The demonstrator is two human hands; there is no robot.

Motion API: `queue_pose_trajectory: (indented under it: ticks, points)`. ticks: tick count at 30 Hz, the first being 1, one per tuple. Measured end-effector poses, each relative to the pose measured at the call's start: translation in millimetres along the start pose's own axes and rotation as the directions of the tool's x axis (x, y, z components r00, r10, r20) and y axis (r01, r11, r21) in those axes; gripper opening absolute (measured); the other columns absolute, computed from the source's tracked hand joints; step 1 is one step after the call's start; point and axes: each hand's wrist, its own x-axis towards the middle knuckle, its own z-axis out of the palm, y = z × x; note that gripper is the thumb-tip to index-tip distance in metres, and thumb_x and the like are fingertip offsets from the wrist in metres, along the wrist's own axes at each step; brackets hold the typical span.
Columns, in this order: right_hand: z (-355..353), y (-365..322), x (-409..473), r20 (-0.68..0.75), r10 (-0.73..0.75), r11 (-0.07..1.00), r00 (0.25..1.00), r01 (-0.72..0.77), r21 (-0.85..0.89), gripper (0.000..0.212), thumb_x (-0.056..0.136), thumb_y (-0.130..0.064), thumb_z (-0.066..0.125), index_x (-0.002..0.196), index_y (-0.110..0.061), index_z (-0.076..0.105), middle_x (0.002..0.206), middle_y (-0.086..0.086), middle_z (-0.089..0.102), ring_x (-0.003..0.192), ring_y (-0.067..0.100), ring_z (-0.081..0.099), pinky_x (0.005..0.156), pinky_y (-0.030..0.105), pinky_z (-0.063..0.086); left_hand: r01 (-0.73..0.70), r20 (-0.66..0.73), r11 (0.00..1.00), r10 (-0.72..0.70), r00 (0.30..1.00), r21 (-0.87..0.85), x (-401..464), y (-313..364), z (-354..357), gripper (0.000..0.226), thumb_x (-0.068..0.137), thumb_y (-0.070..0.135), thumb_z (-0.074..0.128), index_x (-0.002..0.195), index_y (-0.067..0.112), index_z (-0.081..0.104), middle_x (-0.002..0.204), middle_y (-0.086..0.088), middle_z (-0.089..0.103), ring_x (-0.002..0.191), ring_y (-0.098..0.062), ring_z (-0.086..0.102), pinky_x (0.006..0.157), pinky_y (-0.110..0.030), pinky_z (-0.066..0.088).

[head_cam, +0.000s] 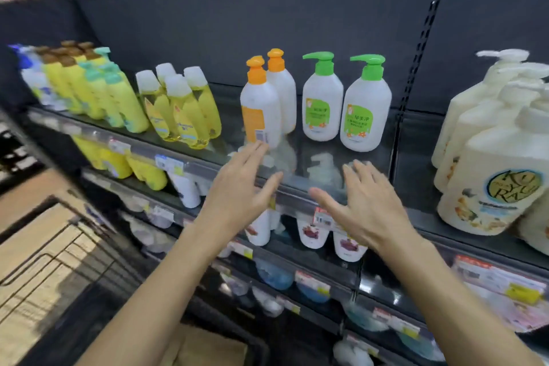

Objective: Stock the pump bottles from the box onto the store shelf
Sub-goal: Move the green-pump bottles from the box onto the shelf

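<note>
While both hands — left [237,187], right [365,211] — hover spread and empty, pump bottles [322,107] look rigid, slick — grasp bodies, not pumps.

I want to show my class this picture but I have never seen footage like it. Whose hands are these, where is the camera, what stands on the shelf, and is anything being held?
There is no machine here. A person wears a wide-angle camera on the head, looking forward and down, so you see their own two arms reaching out. The left hand and the right hand are both open with fingers spread, and neither holds anything. They are in front of the edge of a store shelf. On it stand two white pump bottles with green pumps, and left of them two white bottles with orange caps, one behind the other. Further left are yellow bottles, and at far right large cream pump bottles. The shelves below hold more bottles, blurred.
</note>
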Motion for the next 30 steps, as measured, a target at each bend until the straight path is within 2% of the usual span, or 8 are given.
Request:
queue_pose_trajectory:
  ticks: [7, 10, 14, 16, 22, 25, 27, 30]
  points:
    - [70.7, -120.3, -47.4, 0.048, -0.353, 0.907, 0.934, 0.329, 0.264, 0.096, 0.083, -0.082, 0.019, 0.14, -0.008, 0.044, 0.152, 0.012, 0.038, 0.145, 0.027, 0.025, 0.118, 0.039, 0.025, 0.401, 0.141, 0.884, -0.441, 0.886, 0.24, -157.0, -80.5, -43.4, 0.071, 0.091, 0.062, 0.035, 0.149, 0.02, 0.03, 0.155, 0.001, 0.034, 0.142, -0.017, 0.031, 0.114, -0.035, 0.031]
    - [119.5, -165.6, -78.7, 0.185, -0.427, 0.873, 0.885, 0.35, 0.341, 0.087, 0.089, -0.072, 0.031, 0.146, -0.007, 0.036, 0.153, 0.012, 0.037, 0.143, 0.028, 0.029, 0.117, 0.04, 0.026, 0.484, 0.164, 0.791, -0.571, 0.805, 0.375, -221.1, -106.0, -58.1, 0.071, 0.092, 0.062, 0.032, 0.148, 0.018, 0.031, 0.155, -0.005, 0.034, 0.142, -0.02, 0.031, 0.113, -0.035, 0.028]
    - [187.9, -215.6, -115.0, 0.34, -0.459, 0.87, 0.821, 0.339, 0.357, 0.083, 0.093, -0.068, 0.036, 0.145, -0.004, 0.037, 0.149, 0.015, 0.042, 0.141, 0.029, 0.032, 0.114, 0.039, 0.027, 0.603, 0.22, 0.651, -0.742, 0.633, 0.462, -292.6, -141.7, -62.4, 0.069, 0.094, 0.058, 0.033, 0.15, 0.018, 0.026, 0.159, -0.007, 0.024, 0.145, -0.023, 0.025, 0.114, -0.037, 0.027]
    - [228.8, -233.2, -130.9, 0.428, -0.454, 0.881, 0.781, 0.321, 0.348, 0.08, 0.094, -0.065, 0.037, 0.144, -0.002, 0.038, 0.147, 0.016, 0.044, 0.139, 0.031, 0.034, 0.113, 0.038, 0.027, 0.617, 0.239, 0.626, -0.768, 0.594, 0.477, -323.2, -163.1, -53.8, 0.069, 0.094, 0.058, 0.033, 0.15, 0.017, 0.027, 0.158, -0.008, 0.025, 0.144, -0.024, 0.027, 0.113, -0.038, 0.03]
    - [355.7, -263.4, -171.3, 0.638, -0.258, 0.96, 0.726, 0.122, 0.25, 0.068, 0.096, -0.059, 0.038, 0.139, -0.007, 0.041, 0.142, 0.014, 0.046, 0.132, 0.033, 0.04, 0.107, 0.04, 0.033, 0.514, 0.385, 0.662, -0.743, 0.548, 0.546, -382.3, -257.0, -0.6, 0.067, 0.094, 0.055, 0.036, 0.145, 0.011, 0.036, 0.152, -0.012, 0.037, 0.137, -0.027, 0.038, 0.108, -0.041, 0.038]
    - [421.2, -270.0, -190.5, 0.656, -0.106, 0.994, 0.747, 0.063, 0.09, 0.076, 0.096, -0.066, 0.024, 0.139, -0.005, 0.042, 0.141, 0.015, 0.048, 0.138, 0.033, 0.035, 0.112, 0.038, 0.029, 0.434, 0.528, 0.76, -0.649, 0.548, 0.484, -401.8, -309.6, 47.4, 0.071, 0.086, 0.057, 0.027, 0.125, 0.005, 0.057, 0.132, -0.02, 0.056, 0.113, -0.036, 0.059, 0.087, -0.049, 0.053]
    - [463.9, -273.7, -204.8, 0.695, 0.038, 0.999, 0.718, -0.054, 0.001, 0.089, 0.091, -0.071, 0.01, 0.144, -0.004, 0.037, 0.147, 0.017, 0.044, 0.142, 0.034, 0.032, 0.115, 0.04, 0.027, 0.385, 0.649, 0.812, -0.583, 0.489, 0.439, -420.6, -338.8, 84.0, 0.075, 0.084, 0.058, 0.019, 0.128, 0.008, 0.052, 0.134, -0.017, 0.053, 0.11, -0.037, 0.058, 0.085, -0.048, 0.051]
    - [525.5, -270.5, -222.3, 0.706, 0.242, 0.967, 0.665, -0.229, -0.116, 0.075, 0.097, -0.062, 0.026, 0.147, -0.007, 0.033, 0.15, 0.016, 0.039, 0.141, 0.034, 0.031, 0.117, 0.042, 0.027, 0.342, 0.758, 0.851, -0.515, 0.399, 0.398, -450.3, -371.4, 133.3, 0.061, 0.093, 0.053, 0.029, 0.141, 0.016, 0.035, 0.142, -0.01, 0.043, 0.118, -0.033, 0.051, 0.092, -0.043, 0.046]
